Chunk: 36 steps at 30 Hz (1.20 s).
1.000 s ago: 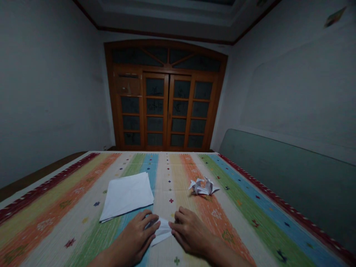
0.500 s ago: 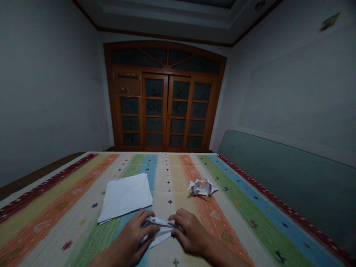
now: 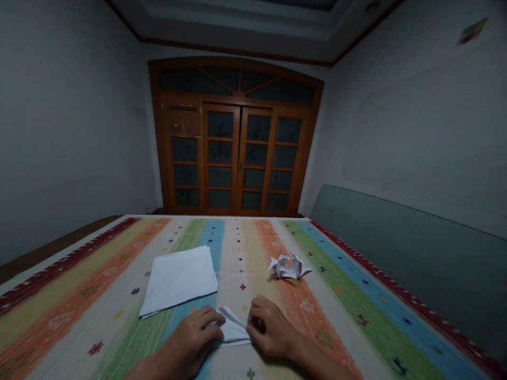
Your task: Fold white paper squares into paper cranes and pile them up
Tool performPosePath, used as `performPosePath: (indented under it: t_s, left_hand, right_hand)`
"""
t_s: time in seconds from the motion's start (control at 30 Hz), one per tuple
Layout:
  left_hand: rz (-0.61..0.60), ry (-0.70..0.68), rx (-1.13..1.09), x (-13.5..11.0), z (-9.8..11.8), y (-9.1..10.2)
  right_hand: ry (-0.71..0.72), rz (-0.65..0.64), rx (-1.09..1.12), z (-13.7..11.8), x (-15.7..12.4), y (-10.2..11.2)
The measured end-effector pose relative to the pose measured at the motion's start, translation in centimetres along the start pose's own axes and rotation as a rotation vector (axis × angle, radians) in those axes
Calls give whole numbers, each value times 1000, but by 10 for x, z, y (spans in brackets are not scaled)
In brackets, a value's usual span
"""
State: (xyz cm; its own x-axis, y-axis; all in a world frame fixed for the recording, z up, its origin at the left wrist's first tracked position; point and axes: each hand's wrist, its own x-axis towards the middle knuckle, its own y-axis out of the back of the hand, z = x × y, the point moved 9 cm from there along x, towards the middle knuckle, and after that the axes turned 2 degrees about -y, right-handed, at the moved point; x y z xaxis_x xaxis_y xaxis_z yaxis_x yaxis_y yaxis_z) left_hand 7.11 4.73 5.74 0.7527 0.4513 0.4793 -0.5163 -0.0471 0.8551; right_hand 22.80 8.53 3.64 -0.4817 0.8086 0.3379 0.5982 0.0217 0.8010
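Note:
A small folded piece of white paper [image 3: 233, 330] lies on the striped cloth between my hands, forming a compact, pointed shape. My left hand [image 3: 192, 331] presses over its left end, with the fingers across the fold. My right hand [image 3: 269, 327] has curled fingertips at its right edge. Above my left hand lies a stack of white paper squares [image 3: 178, 281], not touching it. A white origami figure [image 3: 289, 267] with pointed, raised flaps stands farther off, beyond my right hand.
The surface is covered by a woven cloth [image 3: 241, 253] with colored stripes, small stitched motifs and a red border. A grey-green panel [image 3: 407, 264] runs along its right side. Wooden glazed doors [image 3: 233, 158] stand beyond its far edge.
The small paper has gone from a looser, longer shape held up between my hands to a flatter, more compact fold on the cloth. My hands have settled lower around it.

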Motion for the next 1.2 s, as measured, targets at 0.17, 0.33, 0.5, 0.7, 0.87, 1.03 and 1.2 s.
performPosePath:
  t_s: [0.17,0.33,0.5,0.7,0.87,1.03,1.2]
  left_hand:
    - [-6,10,-38,-5,1,5]
    - [-3,38,-47,-10,-6,0]
    - [-39,130,-47,-3,-16,-10]
    - [-17,155,-138,-2,-17,-11]
    - [-19,141,-196,-2,-21,-13]
    - [-54,128,-252,-1,-22,-14]
    - [-11,137,-315,-5,-26,-12]
  right_hand:
    - [-75,-15,89,8,3,1]
    - [-174,-11,183,21,4,-1]
    - [-138,-36,263,20,6,-3]
    - [-87,-106,290,16,5,-4]
    - [-21,-147,312,9,4,-6]
    - [151,-123,314,-7,-1,-1]
    - [235,-153,319,-13,-3,-2]
